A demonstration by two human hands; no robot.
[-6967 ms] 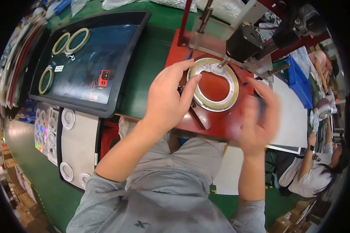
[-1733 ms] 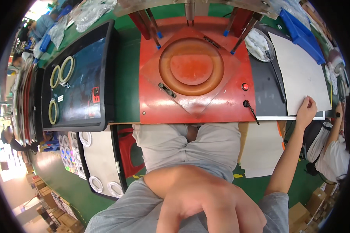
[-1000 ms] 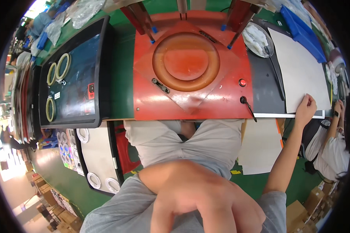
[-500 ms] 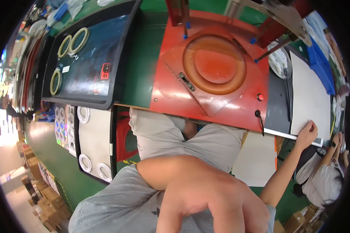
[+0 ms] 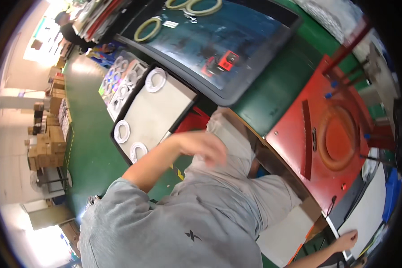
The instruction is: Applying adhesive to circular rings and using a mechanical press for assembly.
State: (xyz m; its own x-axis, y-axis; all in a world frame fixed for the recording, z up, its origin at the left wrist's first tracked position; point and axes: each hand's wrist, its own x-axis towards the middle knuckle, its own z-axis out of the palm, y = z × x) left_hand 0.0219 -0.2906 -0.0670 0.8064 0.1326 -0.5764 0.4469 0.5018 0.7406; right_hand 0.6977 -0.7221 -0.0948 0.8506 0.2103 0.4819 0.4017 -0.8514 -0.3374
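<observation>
My left hand (image 5: pixel 205 148) hangs over my lap, smeared by motion, so its fingers do not show clearly. Nearest to it is a pale board in a black frame (image 5: pixel 163 114) carrying white rings (image 5: pixel 156 80). At the far lower right, my right hand (image 5: pixel 346 240) rests by the near edge of a white sheet (image 5: pixel 366 207). Its fingers are curled closed, and whatever they may hold is hidden. The red machine plate (image 5: pixel 295 147) stands between the hands, with an orange ring (image 5: pixel 328 154) on it.
A black tray (image 5: pixel 228 96) lies on the green table (image 5: pixel 272 98), holding cream tape rolls (image 5: pixel 148 29) and a red-and-black socket part (image 5: pixel 228 60). Red posts (image 5: pixel 348 47) rise from the machine. A blue bin (image 5: pixel 392 194) stands far right; cartons (image 5: pixel 47 145) line the left.
The view has swung to the left, so the machine now sits further right. My left hand has moved from close before the camera to over my lap. The right hand stays by the sheet.
</observation>
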